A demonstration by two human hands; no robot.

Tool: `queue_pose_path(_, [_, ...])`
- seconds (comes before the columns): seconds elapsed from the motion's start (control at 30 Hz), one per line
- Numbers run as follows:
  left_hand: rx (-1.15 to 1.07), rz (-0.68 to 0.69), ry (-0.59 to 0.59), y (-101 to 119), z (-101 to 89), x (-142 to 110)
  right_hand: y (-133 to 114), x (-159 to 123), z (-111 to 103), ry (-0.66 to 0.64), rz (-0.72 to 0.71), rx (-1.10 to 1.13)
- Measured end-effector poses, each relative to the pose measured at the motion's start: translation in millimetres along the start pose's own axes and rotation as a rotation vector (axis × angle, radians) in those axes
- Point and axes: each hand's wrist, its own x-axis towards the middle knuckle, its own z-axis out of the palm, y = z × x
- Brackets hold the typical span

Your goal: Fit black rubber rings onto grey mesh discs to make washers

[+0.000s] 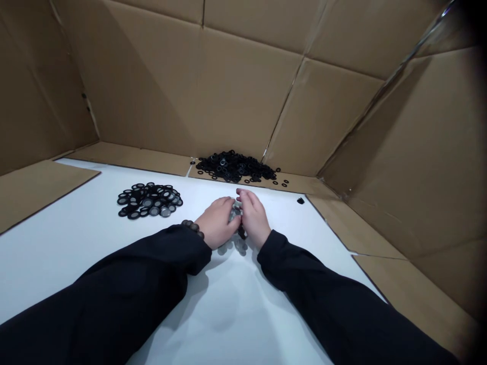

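My left hand point(217, 220) and my right hand point(252, 215) rest close together on the white table point(76, 238), fingers curled inward around a small heap of grey mesh discs point(235, 215) between them. A few more discs point(233, 247) lie loose just in front of my wrists. A beaded bracelet point(192, 227) sits on my left wrist. What each hand's fingers pinch is hidden.
A pile of black rings with grey centres point(149, 199) lies to the left. A larger heap of plain black rings point(235, 166) sits at the back by the cardboard wall point(228, 86). One stray black ring point(300, 201) lies right. Cardboard flaps point(380, 228) border the table.
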Motion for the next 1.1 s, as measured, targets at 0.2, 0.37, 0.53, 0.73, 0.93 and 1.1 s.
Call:
queue_pose_path(0.2, [0.034, -0.052, 0.007, -23, -20.0, 1, 34, 47, -23, -0.088, -0.239, -0.469])
queue_pose_path(0.37, [0.045, -0.057, -0.021, -37, -21.7, 3, 48, 58, -24, -0.141, -0.171, -0.610])
queue_pose_path(0.53, [0.029, -0.036, -0.074, -39, -20.2, 3, 50, 56, -26, -0.140, -0.141, -0.611])
queue_pose_path(0.73, [-0.043, -0.064, 0.008, -34, -23.4, 4, 33, 43, -27, -0.157, -0.155, -0.410])
queue_pose_path(0.93, [-0.308, -0.178, 0.100, -23, -28.8, 6, -3, 11, -17, -0.158, -0.048, 0.028])
queue_pose_path(1.1, [-0.510, -0.274, 0.071, -20, -28.3, 9, -9, 4, -16, -0.183, -0.077, 0.075])
